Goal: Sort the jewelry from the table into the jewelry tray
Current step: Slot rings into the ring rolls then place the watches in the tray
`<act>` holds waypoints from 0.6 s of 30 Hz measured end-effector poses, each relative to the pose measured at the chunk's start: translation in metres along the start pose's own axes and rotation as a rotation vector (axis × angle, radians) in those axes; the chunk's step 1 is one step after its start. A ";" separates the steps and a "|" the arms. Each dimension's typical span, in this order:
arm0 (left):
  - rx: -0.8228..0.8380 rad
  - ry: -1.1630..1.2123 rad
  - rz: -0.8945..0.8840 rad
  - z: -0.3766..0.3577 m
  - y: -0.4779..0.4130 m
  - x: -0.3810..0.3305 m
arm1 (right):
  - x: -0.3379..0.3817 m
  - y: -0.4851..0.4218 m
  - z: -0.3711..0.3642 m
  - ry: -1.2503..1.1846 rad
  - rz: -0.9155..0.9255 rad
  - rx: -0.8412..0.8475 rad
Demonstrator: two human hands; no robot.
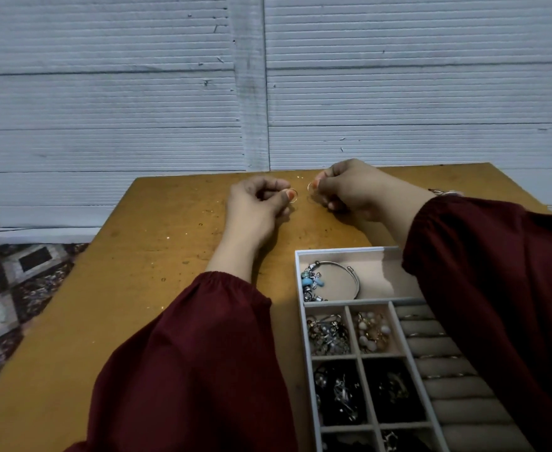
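Note:
My left hand (258, 203) pinches a thin ring (293, 195) between thumb and finger, just above the wooden table (157, 256). My right hand (349, 187) pinches a second thin ring (310, 186) a little to the right of the first. Both hands hover near the table's far edge. The grey jewelry tray (302, 321) lies near me on the right. Its top compartment holds a silver bangle with blue charms (330, 282). Smaller compartments hold earrings and beads, and its ring rolls (431, 347) carry thin rings. My right sleeve hides the tray's right side.
A small metal piece (439, 191) lies on the table behind my right wrist. A white corrugated wall (268, 93) stands just behind the table. Patterned floor (14, 288) shows past the table's left edge.

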State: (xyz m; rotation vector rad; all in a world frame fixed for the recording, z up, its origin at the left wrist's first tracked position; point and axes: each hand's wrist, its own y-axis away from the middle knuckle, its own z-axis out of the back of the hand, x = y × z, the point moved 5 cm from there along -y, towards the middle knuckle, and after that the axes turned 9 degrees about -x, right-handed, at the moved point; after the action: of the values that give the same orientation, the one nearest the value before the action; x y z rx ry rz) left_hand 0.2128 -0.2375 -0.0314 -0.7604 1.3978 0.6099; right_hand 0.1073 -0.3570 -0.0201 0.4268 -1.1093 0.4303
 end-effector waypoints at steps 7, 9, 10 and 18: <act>-0.051 0.100 0.025 0.007 0.043 -0.010 | 0.008 0.054 0.021 -0.135 0.081 -0.066; -0.065 0.113 0.029 0.009 0.062 -0.013 | 0.006 0.073 0.029 -0.172 0.093 -0.091; -0.074 0.122 0.033 0.009 0.071 -0.014 | 0.006 0.084 0.034 -0.200 0.098 -0.101; -0.035 0.129 -0.109 0.015 0.169 -0.055 | -0.015 0.173 0.059 -0.491 0.031 -0.182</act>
State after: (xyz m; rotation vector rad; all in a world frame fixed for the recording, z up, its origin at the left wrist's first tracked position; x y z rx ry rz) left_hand 0.0877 -0.1161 0.0049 -0.9105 1.4557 0.5089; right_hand -0.0343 -0.2450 0.0086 0.3630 -1.6184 0.2511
